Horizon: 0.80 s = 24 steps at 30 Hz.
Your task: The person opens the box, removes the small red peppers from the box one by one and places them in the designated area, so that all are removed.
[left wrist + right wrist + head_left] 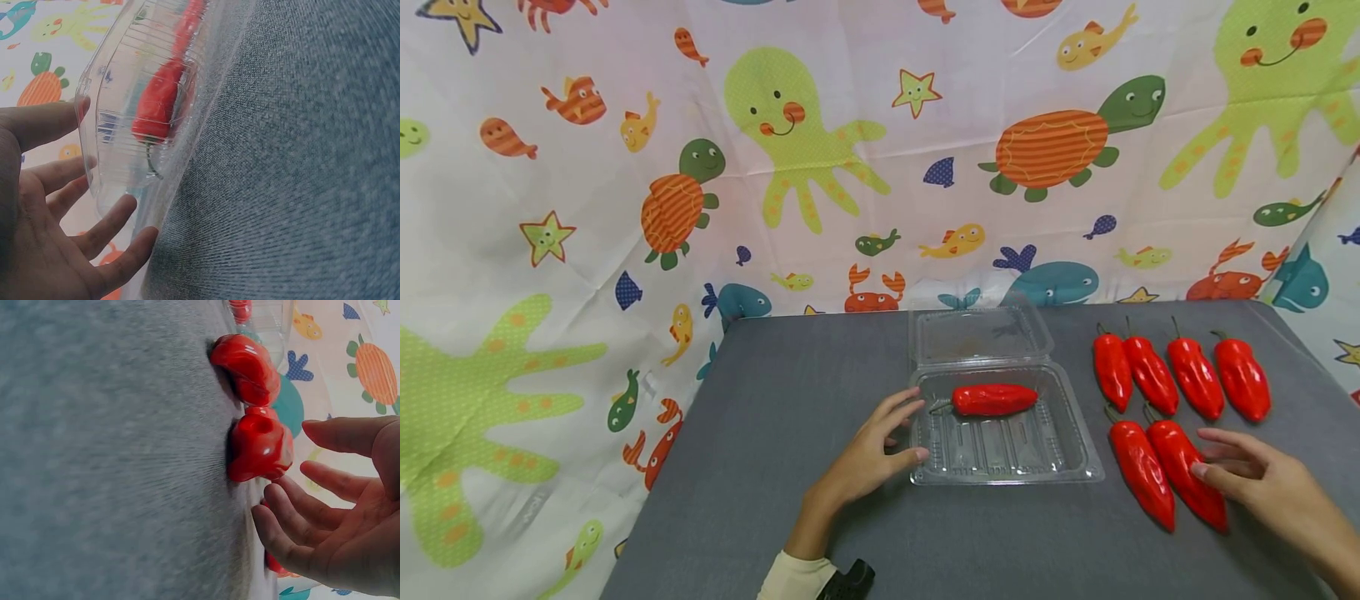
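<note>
A clear plastic clamshell container (1000,454) stands open on the grey table, its lid (977,336) tipped back. One red pepper (996,400) lies sideways inside, stem to the left. My left hand (867,457) is at the container's left side, fingers spread; in the left wrist view the thumb (53,122) meets the rim. Over on the right, my right hand (1262,479) is beside the nearer-row right-hand red pepper (1183,467), fingers loosely bent. The right wrist view shows a gap between the thumb (340,435) and that pepper (262,450).
Another red pepper (1141,471) lies just left of the one by my right hand. Behind them runs a row of several more red peppers (1195,379). A printed sea-animal cloth (850,167) hangs behind the grey table (805,375) and along its sides.
</note>
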Tool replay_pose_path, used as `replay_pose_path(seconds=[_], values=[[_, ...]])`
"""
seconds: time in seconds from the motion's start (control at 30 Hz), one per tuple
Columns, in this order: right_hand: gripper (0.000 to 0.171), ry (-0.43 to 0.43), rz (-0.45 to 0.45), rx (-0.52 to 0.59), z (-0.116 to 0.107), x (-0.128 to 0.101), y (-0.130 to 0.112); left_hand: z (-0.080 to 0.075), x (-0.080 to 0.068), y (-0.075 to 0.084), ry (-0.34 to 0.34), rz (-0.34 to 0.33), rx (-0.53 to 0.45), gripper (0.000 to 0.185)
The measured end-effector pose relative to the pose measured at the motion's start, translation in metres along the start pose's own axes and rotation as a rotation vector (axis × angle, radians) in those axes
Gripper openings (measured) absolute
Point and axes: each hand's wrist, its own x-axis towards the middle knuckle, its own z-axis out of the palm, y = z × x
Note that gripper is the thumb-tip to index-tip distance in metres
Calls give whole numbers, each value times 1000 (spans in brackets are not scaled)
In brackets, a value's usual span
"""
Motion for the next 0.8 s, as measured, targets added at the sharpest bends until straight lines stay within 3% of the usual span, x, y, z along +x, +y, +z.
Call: replay_pose_path(seconds=[0.37, 0.8], values=[[70, 137, -107, -30, 1, -7, -15, -1, 0, 1, -1, 2, -2, 71], [67, 183, -170, -6, 3, -15, -48, 0, 0, 0, -7, -4, 4, 72]])
